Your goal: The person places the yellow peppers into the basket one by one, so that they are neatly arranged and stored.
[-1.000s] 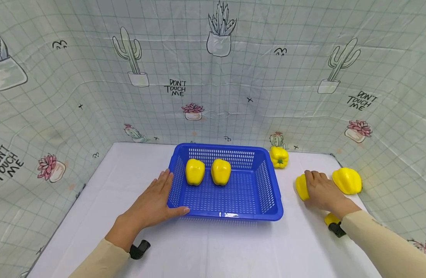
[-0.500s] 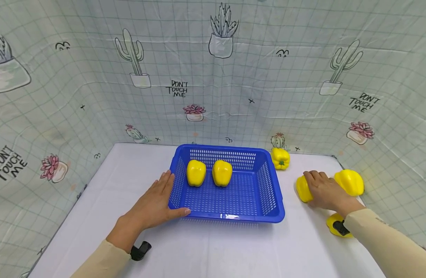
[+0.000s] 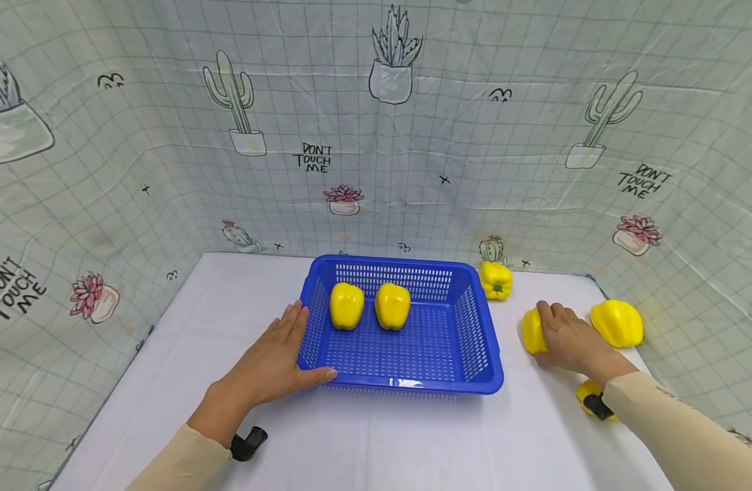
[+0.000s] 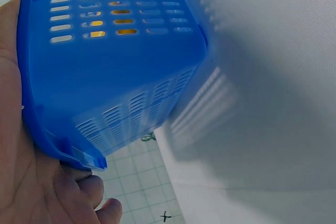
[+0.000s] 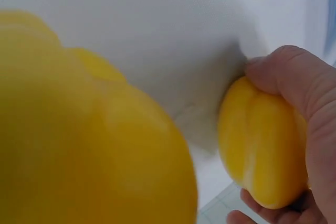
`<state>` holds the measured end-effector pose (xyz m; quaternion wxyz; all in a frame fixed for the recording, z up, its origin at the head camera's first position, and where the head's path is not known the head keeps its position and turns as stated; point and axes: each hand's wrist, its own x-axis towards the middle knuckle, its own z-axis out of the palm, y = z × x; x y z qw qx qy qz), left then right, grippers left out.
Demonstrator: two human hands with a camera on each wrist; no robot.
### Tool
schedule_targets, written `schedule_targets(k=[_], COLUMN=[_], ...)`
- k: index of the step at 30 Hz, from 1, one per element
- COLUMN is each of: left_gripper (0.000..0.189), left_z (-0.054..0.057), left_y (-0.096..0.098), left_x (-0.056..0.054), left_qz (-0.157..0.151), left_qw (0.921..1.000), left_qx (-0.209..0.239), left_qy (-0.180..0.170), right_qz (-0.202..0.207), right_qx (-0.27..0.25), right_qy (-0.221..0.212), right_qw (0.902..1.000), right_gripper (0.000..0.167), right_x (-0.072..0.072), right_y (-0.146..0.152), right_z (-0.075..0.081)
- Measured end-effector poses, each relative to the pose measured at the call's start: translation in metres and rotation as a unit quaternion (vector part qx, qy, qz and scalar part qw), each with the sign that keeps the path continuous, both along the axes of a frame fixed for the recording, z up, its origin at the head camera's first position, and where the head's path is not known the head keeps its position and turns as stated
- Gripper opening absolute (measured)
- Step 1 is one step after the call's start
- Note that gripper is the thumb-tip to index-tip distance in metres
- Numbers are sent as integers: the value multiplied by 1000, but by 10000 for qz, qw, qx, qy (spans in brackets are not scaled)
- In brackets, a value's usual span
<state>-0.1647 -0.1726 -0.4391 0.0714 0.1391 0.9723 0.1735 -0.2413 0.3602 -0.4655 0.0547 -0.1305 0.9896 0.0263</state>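
Observation:
At the left of the blue basket [image 3: 406, 383] my left hand [image 3: 268, 361] lies along the rim, fingers straight and thumb over the front corner. In the left wrist view the palm touches the basket's wall [image 4: 110, 72]. Two yellow bell peppers [image 3: 347, 306] [image 3: 393, 306] sit inside, toward the back left. To the right of the basket, my right hand [image 3: 568, 339] grips another yellow bell pepper [image 3: 532, 333] on the white table. The right wrist view has thumb and fingers on opposite sides of this held pepper [image 5: 262, 145].
One yellow bell pepper [image 3: 495, 280] stands by the basket's back right corner, another [image 3: 618, 323] at the table's right edge. A further yellow pepper [image 3: 587, 390] is partly hidden by the right wrist's black camera [image 3: 598, 406]. Printed cloth [image 3: 412, 157] walls off the back and sides.
The head view has shifted slightly. My right hand stays around its pepper with only a small shift, and the left hand keeps its place on the rim.

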Motion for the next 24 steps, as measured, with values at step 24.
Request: schedule_targets(k=[24], left_gripper=[129], left_z=[3], left_y=[0], left_x=[0], left_qz=[-62], left_qw=[9999], left_qx=[-69], left_qy=[60], right_qz=[589], right_qx=[-56], right_qy=[1581], right_qw=[9856], right_gripper=[80], right_x=[-13], right_y=[-14], right_z=[39])
